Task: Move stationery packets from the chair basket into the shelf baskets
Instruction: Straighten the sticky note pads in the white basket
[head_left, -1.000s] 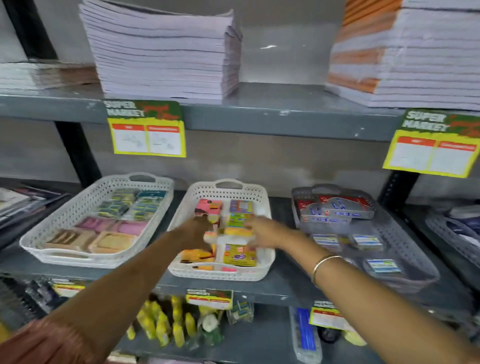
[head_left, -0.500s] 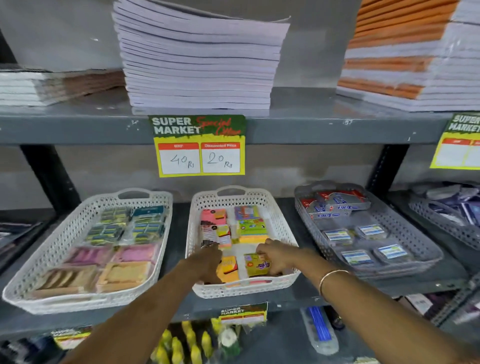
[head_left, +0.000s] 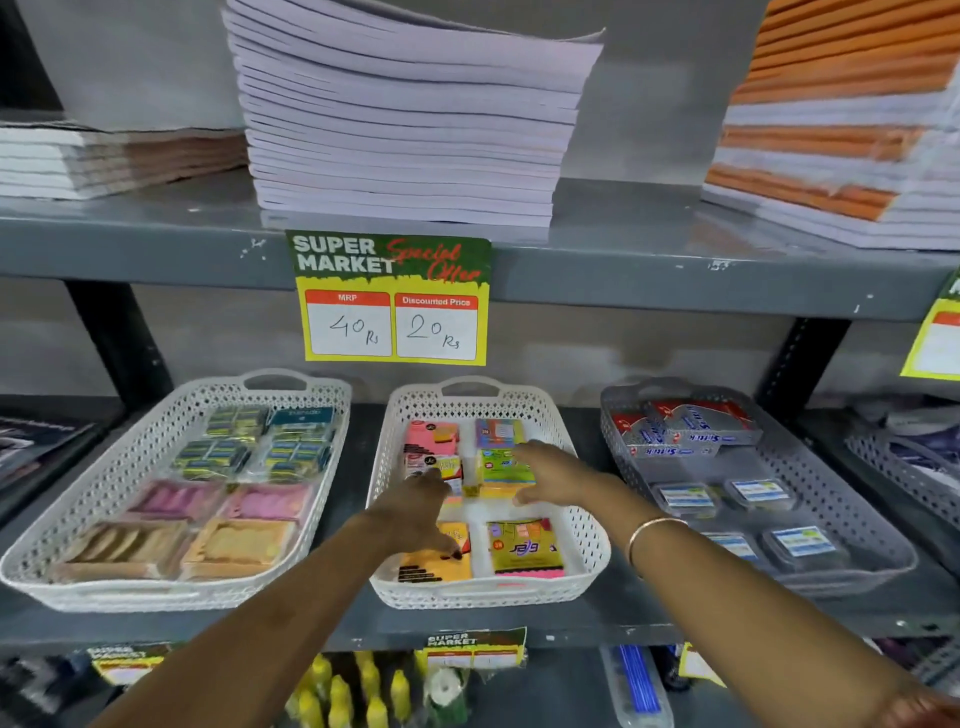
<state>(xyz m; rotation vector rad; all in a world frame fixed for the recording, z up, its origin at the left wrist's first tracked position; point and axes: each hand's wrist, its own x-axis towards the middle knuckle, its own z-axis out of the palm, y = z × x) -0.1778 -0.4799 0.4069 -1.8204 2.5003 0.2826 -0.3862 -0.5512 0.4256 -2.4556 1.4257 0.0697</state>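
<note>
Hands work inside the middle basket (head_left: 587, 530) on the grey shelf (head_left: 675, 618), between a left basket (head_left: 156, 452) of flat packets and a grey basket (head_left: 831, 483) of small tubs. The left hand (head_left: 415, 512) lies palm down over the left column, fingers spread and loose, gripping nothing that can be seen; its fingertips reach the white and pink packet (head_left: 434, 467) in the second row, and its heel covers part of the orange packet (head_left: 436, 564) at the front. The right hand (head_left: 550, 475) lies flat over the green packet (head_left: 506, 467) in the right column, fingers extended and released, thumb towards the front.

Packets lie flat in two columns, long axes running front to back, film-wrapped and brightly printed; a pink packet (head_left: 431, 436) and a blue packet (head_left: 498, 431) sit at the rear, a yellow packet (head_left: 524, 545) at the front right. The second row lies directly under both sets of fingertips, just beyond the knuckles. Judgement: the step is squaring the second row into line; each hand is nearest its own column, so a short push along the long axis should suffice. The chair basket is not in view.
</note>
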